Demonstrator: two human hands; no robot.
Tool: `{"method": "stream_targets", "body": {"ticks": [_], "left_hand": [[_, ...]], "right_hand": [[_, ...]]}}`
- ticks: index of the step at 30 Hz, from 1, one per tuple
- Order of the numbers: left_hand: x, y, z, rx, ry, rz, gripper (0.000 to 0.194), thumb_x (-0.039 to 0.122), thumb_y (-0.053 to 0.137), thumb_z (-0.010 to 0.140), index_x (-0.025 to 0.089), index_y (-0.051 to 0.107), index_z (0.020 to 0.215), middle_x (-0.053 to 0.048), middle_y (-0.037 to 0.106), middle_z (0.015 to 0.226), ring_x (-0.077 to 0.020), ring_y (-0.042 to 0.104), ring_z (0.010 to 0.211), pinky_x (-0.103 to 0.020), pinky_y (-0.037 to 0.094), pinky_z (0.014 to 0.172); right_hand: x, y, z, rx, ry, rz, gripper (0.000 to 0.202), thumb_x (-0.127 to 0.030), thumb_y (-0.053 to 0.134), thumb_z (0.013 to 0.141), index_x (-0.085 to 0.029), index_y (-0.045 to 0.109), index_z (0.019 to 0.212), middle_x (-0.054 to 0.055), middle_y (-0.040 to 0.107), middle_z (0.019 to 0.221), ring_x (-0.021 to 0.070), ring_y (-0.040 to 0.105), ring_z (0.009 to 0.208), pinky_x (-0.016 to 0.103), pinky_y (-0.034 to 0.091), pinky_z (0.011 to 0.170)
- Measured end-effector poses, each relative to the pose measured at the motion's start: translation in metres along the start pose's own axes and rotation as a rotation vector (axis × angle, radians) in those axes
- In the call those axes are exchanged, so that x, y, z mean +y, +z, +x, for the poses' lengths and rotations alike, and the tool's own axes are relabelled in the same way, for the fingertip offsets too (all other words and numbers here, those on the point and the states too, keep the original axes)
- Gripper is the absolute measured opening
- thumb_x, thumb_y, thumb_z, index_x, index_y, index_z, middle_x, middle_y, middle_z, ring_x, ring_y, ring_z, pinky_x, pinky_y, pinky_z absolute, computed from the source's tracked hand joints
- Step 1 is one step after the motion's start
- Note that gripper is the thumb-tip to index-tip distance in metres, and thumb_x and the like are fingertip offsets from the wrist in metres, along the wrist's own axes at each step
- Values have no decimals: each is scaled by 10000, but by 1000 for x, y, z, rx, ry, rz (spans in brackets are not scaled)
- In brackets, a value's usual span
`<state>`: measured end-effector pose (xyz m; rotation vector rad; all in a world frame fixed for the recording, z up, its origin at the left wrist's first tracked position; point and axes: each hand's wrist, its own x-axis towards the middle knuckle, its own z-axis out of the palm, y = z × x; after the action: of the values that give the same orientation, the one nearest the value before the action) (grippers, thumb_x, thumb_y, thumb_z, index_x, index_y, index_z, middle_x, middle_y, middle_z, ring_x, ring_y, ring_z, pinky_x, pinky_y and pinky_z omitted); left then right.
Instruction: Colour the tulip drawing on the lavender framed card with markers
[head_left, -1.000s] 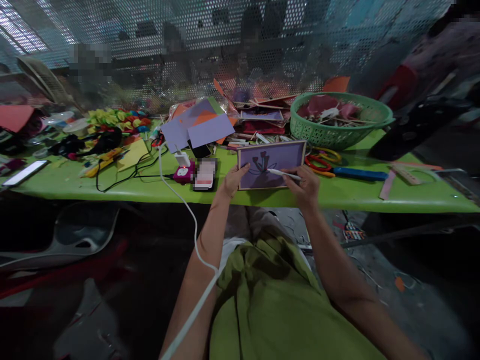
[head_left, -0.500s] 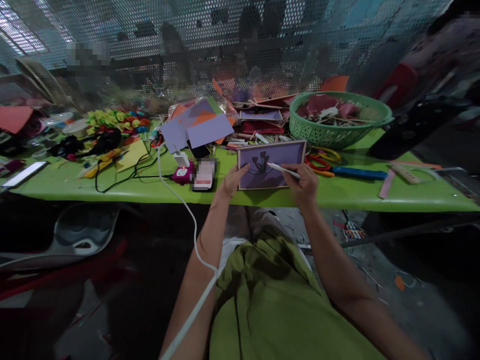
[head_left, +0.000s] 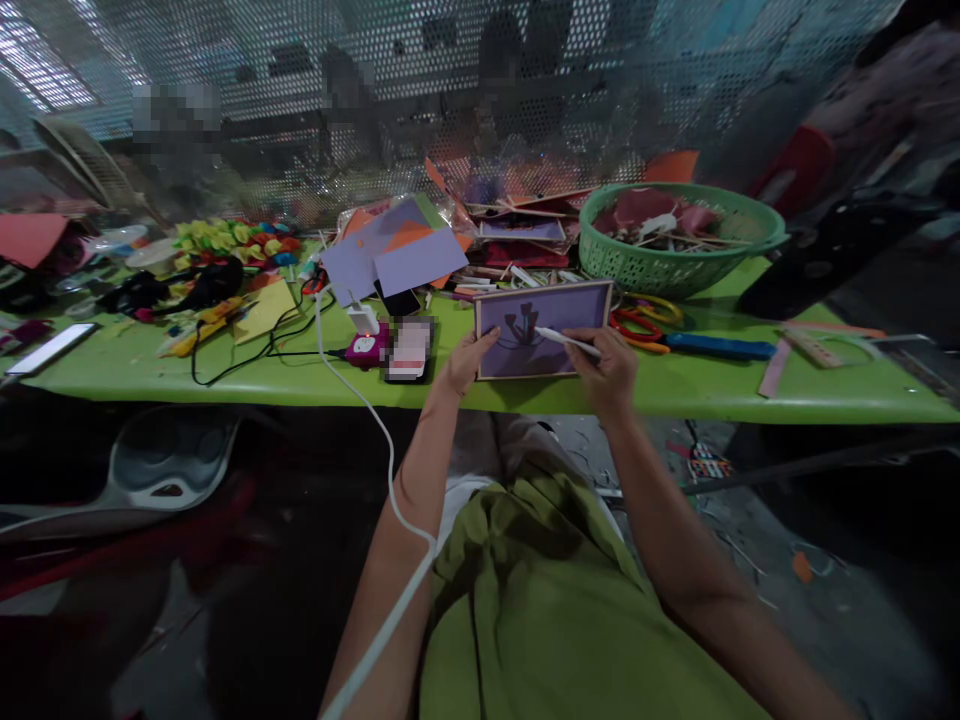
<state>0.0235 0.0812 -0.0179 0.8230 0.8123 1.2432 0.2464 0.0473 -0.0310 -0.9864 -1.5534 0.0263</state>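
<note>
A purple framed panel (head_left: 555,302) with a light wooden rim stands tilted above the front edge of the green table. Dark drawn shapes, like stems in a bowl, mark its face. My left hand (head_left: 472,358) grips the panel's left side, thumb on the front. In my right hand (head_left: 611,362) is a white pen (head_left: 566,340), pinched between the fingers. The pen's tip points left at the drawn shapes; whether it touches the surface I cannot tell. My right hand is by the panel's lower right corner.
Right of the panel lie scissors (head_left: 637,325) and a blue-handled tool (head_left: 720,347). Behind stands a green basket (head_left: 675,262) of scraps. To the left are purple paper sheets (head_left: 420,262), a phone (head_left: 409,350) and a magenta power socket (head_left: 367,347). A white cable (head_left: 390,470) crosses my left arm.
The pen tip has shifted very slightly on the panel's face. Both hands keep their hold, and the panel stays in place.
</note>
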Motion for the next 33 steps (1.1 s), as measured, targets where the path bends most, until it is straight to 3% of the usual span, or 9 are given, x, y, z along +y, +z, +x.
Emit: {"method": "stream_targets", "body": {"ticks": [17,23,33], "left_hand": [[5,4,-5,-13,2,1,385,369,986,653,172,802,928,-62,838,934,-313,790,1066,-438,603,1027],[6,4,-7,0,2,-21,390,344,972,663,185,806,979,-61,840,985,-314,774,1133,-435,606,1032],[4,2,-4,-12,20,-39,433,359,977,649,166,783,985,-73,838,965,-309,778,1140,-421,602,1040]], "right_hand": [[-5,-3,0,-45,60,23,126,-355,688,923,-267,775,902,47,765,826,256,665,774,431,526,786],[-4,-9,-4,72,173,104,173,-395,675,909,-251,771,924,37,755,849,241,678,784,426,554,811],[-3,-13,-6,34,142,65,208,-428,685,928,-241,774,943,42,755,833,224,674,745,365,520,689]]}}
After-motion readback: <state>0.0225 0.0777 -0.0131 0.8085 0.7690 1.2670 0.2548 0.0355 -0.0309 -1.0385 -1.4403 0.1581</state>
